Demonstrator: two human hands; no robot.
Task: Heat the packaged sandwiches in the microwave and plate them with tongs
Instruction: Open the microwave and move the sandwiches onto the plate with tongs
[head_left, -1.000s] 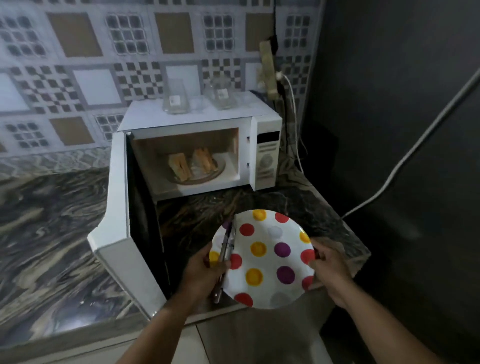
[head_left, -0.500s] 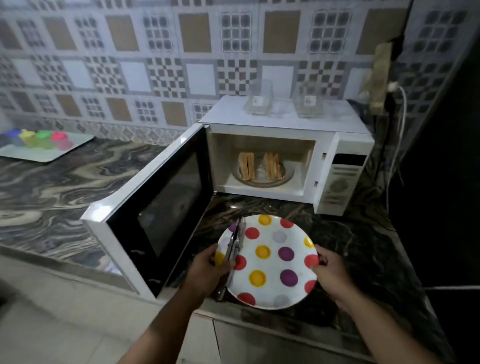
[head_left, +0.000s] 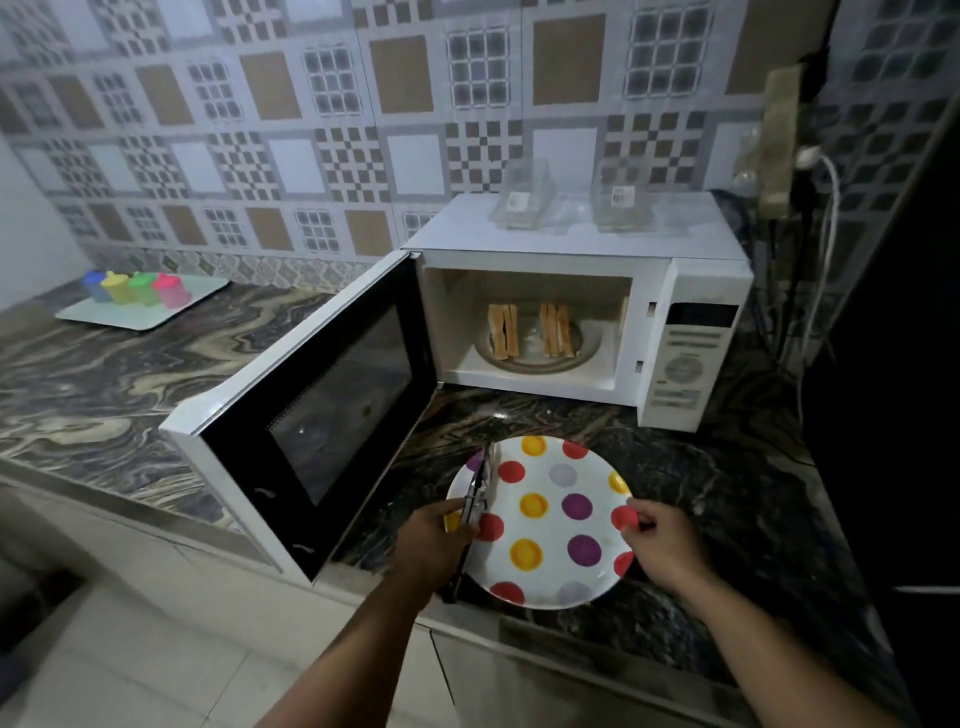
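On the dark marbled tabletop (head_left: 701, 483), the 2 sandwiches (head_left: 530, 338) stand upright in the open microwave (head_left: 685, 312), straight ahead of the left hand (head_left: 434, 540) gripping tongs (head_left: 475, 506), handles toward the body, while the right hand (head_left: 665, 540) pinches the plate (head_left: 550, 525) rim

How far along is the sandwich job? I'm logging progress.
Done: both sandwiches sit unwrapped in the open microwave, empty packs on top. In hand: left hand holds tongs, right hand the dotted plate. Left: plating both.
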